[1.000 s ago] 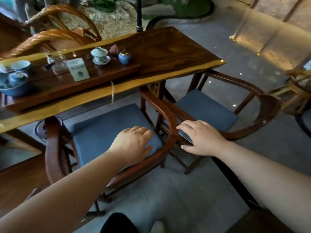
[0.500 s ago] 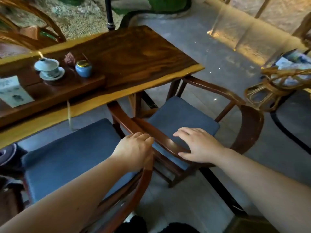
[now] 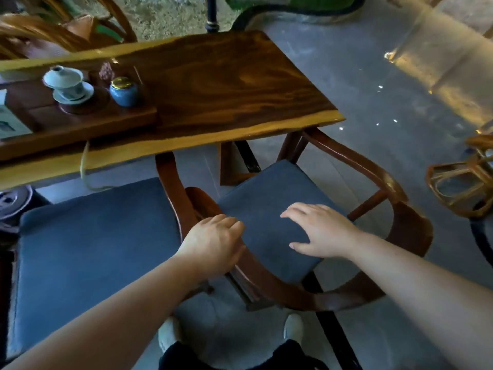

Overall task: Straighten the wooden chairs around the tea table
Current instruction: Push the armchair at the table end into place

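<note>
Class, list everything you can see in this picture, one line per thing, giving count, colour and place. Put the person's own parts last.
Tea table: one, dark brown with yellow edges, upper middle.
Wooden chairs: two, red-brown with blue-grey cushions; one at the left, one at the right, side by side at the table's near edge.
Lidded cup on saucer: one, pale blue-white, on the tea tray.
Small jar: one, blue with gold lid, beside the cup.
Light cane chair: one, yellow-tan, far right.
Shoes: two, pale, bottom middle.
Left hand: on the right chair's near arm rail.
Right hand: fingers spread, over the right chair's cushion.
</note>
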`<state>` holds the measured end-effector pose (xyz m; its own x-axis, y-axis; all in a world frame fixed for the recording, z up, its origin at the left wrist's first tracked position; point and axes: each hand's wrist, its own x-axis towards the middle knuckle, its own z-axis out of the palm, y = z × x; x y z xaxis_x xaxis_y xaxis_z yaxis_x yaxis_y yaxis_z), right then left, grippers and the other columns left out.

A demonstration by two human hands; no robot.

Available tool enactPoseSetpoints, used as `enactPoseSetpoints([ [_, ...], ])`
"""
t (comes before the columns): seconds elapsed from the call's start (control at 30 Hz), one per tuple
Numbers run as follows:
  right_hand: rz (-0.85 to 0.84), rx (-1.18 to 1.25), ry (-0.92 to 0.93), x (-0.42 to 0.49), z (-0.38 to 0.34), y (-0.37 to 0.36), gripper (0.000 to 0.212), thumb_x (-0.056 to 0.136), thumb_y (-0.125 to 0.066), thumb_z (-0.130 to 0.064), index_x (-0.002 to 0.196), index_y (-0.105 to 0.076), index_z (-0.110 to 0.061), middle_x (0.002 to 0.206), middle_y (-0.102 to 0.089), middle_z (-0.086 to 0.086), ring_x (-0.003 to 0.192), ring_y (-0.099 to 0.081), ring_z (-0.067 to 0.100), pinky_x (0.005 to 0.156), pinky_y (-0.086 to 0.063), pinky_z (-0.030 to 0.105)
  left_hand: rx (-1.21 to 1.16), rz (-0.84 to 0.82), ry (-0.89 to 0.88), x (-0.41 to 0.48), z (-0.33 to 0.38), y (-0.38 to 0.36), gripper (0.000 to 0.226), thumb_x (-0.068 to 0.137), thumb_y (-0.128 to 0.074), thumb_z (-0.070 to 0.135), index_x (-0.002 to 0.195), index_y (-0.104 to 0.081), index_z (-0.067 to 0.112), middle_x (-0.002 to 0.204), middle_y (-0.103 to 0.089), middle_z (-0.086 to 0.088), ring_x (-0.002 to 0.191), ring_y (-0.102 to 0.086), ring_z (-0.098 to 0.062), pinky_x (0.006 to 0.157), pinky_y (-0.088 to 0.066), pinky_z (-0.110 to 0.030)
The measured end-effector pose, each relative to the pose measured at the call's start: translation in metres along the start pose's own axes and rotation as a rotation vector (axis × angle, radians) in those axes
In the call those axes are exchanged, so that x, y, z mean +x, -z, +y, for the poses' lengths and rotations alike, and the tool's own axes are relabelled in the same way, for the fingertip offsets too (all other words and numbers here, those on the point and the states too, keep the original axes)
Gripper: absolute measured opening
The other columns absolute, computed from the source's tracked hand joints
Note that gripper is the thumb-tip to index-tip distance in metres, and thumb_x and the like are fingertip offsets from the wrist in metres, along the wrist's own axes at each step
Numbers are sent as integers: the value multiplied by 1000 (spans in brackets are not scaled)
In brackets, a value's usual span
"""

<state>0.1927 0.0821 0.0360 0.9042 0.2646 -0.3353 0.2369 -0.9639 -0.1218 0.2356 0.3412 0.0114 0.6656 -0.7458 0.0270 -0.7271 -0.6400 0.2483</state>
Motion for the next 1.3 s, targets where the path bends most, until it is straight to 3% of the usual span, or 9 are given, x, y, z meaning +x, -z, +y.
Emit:
enactPoseSetpoints([
  [0.17, -22, 2, 139, -23, 80, -6, 63, 82, -60, -52, 136, -36, -30, 141, -40, -9, 127, -41, 14, 105, -34, 39, 6, -12, 134, 36, 70, -31, 36, 73, -61, 40, 95, -65, 12, 85, -67, -4, 80, -65, -28, 66, -56, -37],
  [0.33, -106, 24, 164, -56, 143, -6, 61, 81, -61, -53, 134, -36, -33, 139, -41, -10, 123, -45, 15, 103, -37, 39, 7, 25, 205, 50, 134, -47, 43, 76, -46, 47, 94, -65, 13, 87, -68, -2, 81, -66, -27, 65, -56, -34],
  [0.57, -160, 61, 67, -107, 209, -6, 58, 82, -60, -55, 132, -40, -34, 140, -44, -12, 120, -48, 12, 94, -43, 31, -65, 24, 232, 45, 176, -80, 41, 80, -47, 49, 96, -64, 16, 90, -69, 1, 85, -66, -25, 67, -56, -34],
  [0.8, -299, 10, 87, -128, 281, -8, 75, 72, -44, -82, 130, -43, -36, 137, -46, -14, 122, -44, 7, 99, -42, 33, -86, 93, 234, 54, 222, -98, 45, 85, -44, 56, 88, -61, 15, 83, -65, 1, 80, -63, -24, 63, -53, -33],
  [0.9, -370, 16, 183, -118, 311, -10, 86, 61, -48, -89, 130, -44, -37, 133, -47, -19, 121, -42, 4, 101, -39, 31, -127, 105, 284, 66, 248, -107, 61, 86, -40, 70, 93, -63, 14, 83, -65, 0, 79, -63, -24, 65, -53, -33],
  [1.0, -474, -65, 328, -105, 336, -18, 85, 63, -60, -80, 133, -41, -36, 131, -43, -21, 121, -39, 4, 103, -33, 27, -192, 98, 308, 81, 280, -120, 75, 79, -41, 81, 104, -63, 14, 90, -67, -2, 85, -63, -24, 72, -54, -34],
  [1.1, -456, -136, 481, -91, 354, -41, 68, 70, -68, -58, 129, -45, -34, 128, -50, -16, 119, -44, 6, 104, -31, 31, -136, 69, 315, 95, 314, -137, 70, 74, -56, 75, 111, -62, 17, 99, -69, 1, 90, -64, -20, 77, -53, -31],
  [1.2, -434, -103, 532, -77, 358, -54, 46, 70, -65, -33, 115, -56, -32, 115, -61, -10, 109, -55, 13, 95, -41, 34, -45, 77, 429, 107, 330, -154, 60, 62, -76, 57, 107, -62, 20, 97, -70, 4, 85, -67, -20, 71, -55, -29],
  [1.3, -417, -100, 545, -73, 363, -57, 40, 72, -56, -25, 112, -61, -28, 110, -65, -7, 104, -60, 17, 86, -49, 36, 13, 100, 494, 116, 330, -163, 50, 64, -75, 56, 97, -62, 22, 83, -68, 7, 71, -67, -21, 59, -53, -30],
])
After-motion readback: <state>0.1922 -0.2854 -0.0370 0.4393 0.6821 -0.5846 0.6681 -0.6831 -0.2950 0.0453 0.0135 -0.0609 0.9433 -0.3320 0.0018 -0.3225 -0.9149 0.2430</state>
